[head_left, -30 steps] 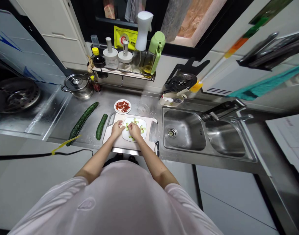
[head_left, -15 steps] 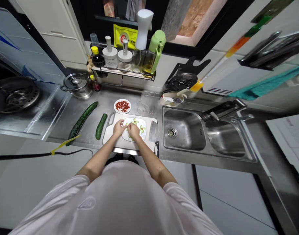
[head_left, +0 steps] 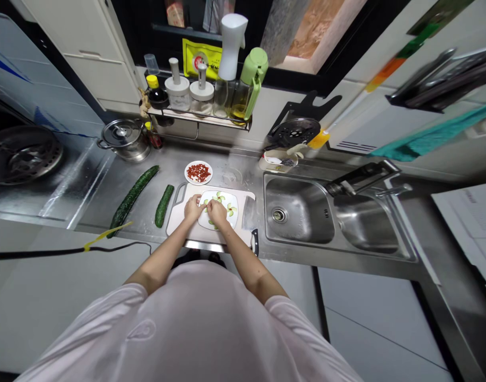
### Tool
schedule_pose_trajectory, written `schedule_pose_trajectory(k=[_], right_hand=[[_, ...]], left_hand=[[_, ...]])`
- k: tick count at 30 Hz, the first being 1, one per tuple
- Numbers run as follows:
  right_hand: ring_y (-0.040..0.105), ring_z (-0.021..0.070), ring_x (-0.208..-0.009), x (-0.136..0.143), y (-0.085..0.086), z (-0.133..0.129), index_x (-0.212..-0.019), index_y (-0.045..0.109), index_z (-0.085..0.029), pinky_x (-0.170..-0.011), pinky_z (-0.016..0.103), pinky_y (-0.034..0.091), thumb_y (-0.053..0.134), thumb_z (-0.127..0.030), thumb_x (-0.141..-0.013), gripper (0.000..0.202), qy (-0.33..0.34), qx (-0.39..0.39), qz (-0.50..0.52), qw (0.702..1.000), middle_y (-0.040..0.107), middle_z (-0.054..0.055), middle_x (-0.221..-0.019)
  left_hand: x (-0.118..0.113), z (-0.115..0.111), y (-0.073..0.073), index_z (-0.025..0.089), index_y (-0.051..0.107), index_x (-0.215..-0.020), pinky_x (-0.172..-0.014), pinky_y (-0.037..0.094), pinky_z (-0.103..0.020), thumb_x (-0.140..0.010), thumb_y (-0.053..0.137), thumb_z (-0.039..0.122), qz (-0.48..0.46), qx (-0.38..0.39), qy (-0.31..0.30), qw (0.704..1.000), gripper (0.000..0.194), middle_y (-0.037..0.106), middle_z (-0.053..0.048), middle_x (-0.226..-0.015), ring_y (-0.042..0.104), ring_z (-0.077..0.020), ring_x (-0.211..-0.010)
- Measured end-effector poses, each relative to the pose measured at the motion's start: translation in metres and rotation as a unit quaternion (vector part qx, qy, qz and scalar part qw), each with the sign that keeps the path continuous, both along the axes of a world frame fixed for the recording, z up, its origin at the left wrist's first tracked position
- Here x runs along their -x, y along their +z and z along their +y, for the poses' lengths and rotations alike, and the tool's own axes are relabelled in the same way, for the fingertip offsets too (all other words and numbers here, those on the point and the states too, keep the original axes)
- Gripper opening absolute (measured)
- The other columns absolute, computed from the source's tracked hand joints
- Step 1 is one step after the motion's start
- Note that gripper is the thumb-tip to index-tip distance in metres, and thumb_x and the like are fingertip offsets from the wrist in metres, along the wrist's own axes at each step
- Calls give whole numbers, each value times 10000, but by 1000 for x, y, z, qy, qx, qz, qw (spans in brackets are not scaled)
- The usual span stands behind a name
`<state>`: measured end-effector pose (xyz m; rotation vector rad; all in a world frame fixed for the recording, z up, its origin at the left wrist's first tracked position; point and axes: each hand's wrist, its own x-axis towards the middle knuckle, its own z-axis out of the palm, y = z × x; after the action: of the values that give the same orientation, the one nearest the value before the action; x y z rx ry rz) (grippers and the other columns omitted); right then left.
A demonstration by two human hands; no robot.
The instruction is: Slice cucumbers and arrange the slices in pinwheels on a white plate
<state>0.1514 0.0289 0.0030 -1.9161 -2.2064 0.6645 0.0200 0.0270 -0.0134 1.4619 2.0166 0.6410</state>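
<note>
A white square plate (head_left: 234, 200) rests on a pale cutting board (head_left: 183, 229). Thin cucumber slices (head_left: 230, 210) lie on it in flower-like groups, with red bits at the centres. At the plate's left side is my left hand (head_left: 192, 208), its fingers closed and the thumb reaching inward. My right hand (head_left: 216, 213) is over the plate in a pinch, its fingertips almost meeting the left thumb. Whatever the fingers hold is too small to make out. Just behind the board, a round white plate (head_left: 187, 179) holds chopped red pieces (head_left: 199, 172).
A knife (head_left: 249, 213) lies along the board's right side, black handle towards me. Left of the board are a short cucumber piece (head_left: 164, 206) and a long cucumber (head_left: 133, 200). A lidded pot (head_left: 126, 140) stands behind them. The double sink (head_left: 302, 209) is to the right.
The view has shifted very slightly. Both hands stay in nearly the same place over the plate, and nothing else has visibly moved.
</note>
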Motion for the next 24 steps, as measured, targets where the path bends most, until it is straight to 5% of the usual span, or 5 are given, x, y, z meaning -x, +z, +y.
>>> schedule_pose_trajectory(k=[24], right_hand=[[573,168,-836,-1,-3,1,-953,611,-208,-652,245,330,442,-256,-931,177,-12,-7,5,1000,665,43,-938]], left_hand=[[0,-2,1,226,595,-1164,-769,430,-271,-748,676,289,2,-4,-6,1000,428,632,-39,-943,589,-179,-864]])
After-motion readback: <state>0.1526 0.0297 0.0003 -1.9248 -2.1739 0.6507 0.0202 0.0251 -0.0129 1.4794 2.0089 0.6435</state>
